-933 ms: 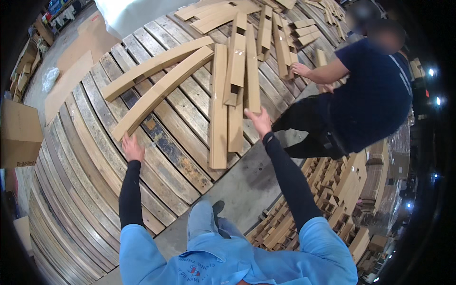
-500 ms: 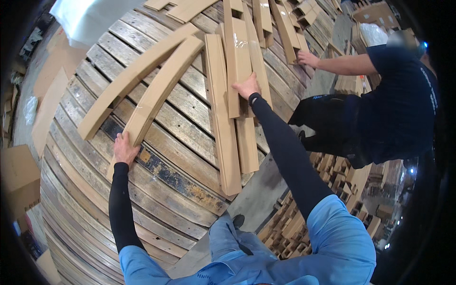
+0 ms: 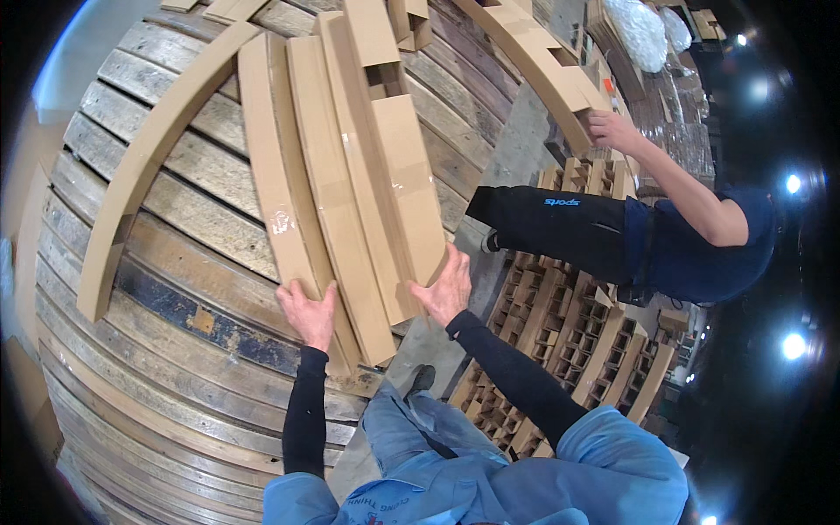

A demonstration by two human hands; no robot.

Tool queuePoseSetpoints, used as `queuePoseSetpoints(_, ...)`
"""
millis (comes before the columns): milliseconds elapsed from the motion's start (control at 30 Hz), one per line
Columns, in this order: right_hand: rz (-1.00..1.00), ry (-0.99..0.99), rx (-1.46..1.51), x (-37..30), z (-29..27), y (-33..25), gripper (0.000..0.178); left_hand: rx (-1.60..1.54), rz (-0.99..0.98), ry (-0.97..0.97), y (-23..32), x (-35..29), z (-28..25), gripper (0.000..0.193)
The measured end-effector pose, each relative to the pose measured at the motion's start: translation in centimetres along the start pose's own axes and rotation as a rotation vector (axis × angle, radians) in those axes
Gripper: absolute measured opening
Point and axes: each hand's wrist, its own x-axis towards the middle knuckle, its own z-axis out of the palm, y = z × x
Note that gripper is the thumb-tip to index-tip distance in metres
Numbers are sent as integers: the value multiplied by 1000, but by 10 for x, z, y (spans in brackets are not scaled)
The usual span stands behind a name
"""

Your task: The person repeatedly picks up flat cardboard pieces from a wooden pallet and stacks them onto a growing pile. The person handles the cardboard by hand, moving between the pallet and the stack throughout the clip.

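Several long brown cardboard profiles lie side by side in front of me on a slatted wooden table (image 3: 210,236). My left hand (image 3: 308,317) grips the near end of the leftmost profile (image 3: 278,175), which has clear tape on its side. Around the near end of the rightmost profile (image 3: 407,166), a piece with square cutouts, my right hand (image 3: 444,287) is closed. Two middle profiles (image 3: 328,192) lie between my hands, their near ends reaching toward me. Another long profile (image 3: 144,184) rests apart on the left, touched by neither hand.
At the right a co-worker (image 3: 700,236) holds a notched cardboard profile (image 3: 534,66) by its near end. Stacked cardboard pieces (image 3: 560,324) stand on the floor to the right of my legs. Wrapped cardboard bundles (image 3: 669,131) are farther back.
My left hand has brought its profile rightward against the others. My right hand has moved down to the near end of the notched one. The co-worker's piece has come nearer.
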Motion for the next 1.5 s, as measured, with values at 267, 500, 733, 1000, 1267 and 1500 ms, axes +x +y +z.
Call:
queuePoseSetpoints(267, -24, -196, 407, 5, 15, 27, 111, -550, -53, -337, -38, 39, -20, 68)
queuePoseSetpoints(500, 164, -606, 1040, 37, 52, 81, 94, -991, -119, -566, -57, 36, -18, 76)
queuePoseSetpoints(733, 409, -980, 1457, 17, 42, 85, 72, -1089, -368, -521, -94, 8, -26, 72)
queuePoseSetpoints(1000, 405, -1072, 1730, -67, 8, 63, 78, -1061, -469, -434, -100, -85, -76, 62)
queuePoseSetpoints(1267, 203, -1177, 1740, -183, -129, 67, 88, -1108, -429, -304, -183, -203, -132, 43)
queuePoseSetpoints(1500, -273, -1007, 1803, -326, -248, 98, 109, -1134, -185, -361, -100, -230, -160, 49)
